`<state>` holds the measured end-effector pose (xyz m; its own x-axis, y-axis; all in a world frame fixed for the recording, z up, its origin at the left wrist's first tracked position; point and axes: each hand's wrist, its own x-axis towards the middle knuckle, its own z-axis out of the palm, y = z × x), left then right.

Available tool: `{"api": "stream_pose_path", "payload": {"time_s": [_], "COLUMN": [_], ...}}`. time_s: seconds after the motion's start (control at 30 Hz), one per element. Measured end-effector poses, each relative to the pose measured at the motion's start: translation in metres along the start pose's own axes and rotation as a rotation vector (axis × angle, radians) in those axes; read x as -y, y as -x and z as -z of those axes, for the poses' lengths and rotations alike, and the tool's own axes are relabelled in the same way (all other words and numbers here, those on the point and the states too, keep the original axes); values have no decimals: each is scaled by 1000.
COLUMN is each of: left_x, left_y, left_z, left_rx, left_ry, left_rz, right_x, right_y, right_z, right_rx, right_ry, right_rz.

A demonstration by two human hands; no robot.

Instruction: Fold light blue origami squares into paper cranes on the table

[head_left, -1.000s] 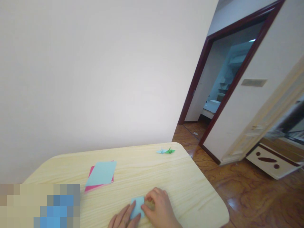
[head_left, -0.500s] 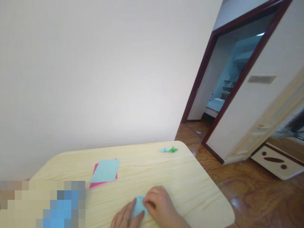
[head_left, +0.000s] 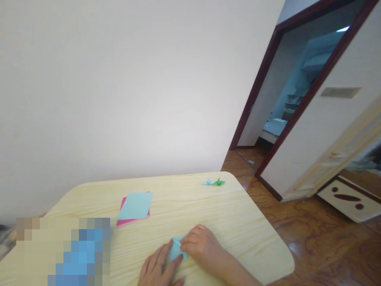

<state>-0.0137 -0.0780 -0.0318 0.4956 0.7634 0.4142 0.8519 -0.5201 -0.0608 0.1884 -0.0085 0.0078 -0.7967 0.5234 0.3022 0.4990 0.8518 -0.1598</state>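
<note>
Left hand [head_left: 157,264] and right hand [head_left: 202,246] on folded blue paper [head_left: 177,248]
Both grips narrow, pinching it against the counter [head_left: 208,210]; its creases are hard to make out.

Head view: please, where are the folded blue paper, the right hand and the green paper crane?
folded blue paper [head_left: 177,248], head view, on its middle
right hand [head_left: 202,246], head view, on the back of the hand
green paper crane [head_left: 219,182], head view, on its body
</note>
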Motion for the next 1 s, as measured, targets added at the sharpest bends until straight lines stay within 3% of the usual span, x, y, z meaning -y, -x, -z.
{"api": "stream_pose_path", "payload": {"time_s": [0.67,1.0], "left_x": [-3,-3], "left_y": [-10,-41], "left_z": [13,34], "left_rx": [162,461], "left_ry": [67,195], "left_rz": [38,181], "right_x": [5,9], "right_y": [2,2], "right_z": [4,16], "right_rx": [52,126], "right_ry": [61,69], "right_rz": [0,20]}}
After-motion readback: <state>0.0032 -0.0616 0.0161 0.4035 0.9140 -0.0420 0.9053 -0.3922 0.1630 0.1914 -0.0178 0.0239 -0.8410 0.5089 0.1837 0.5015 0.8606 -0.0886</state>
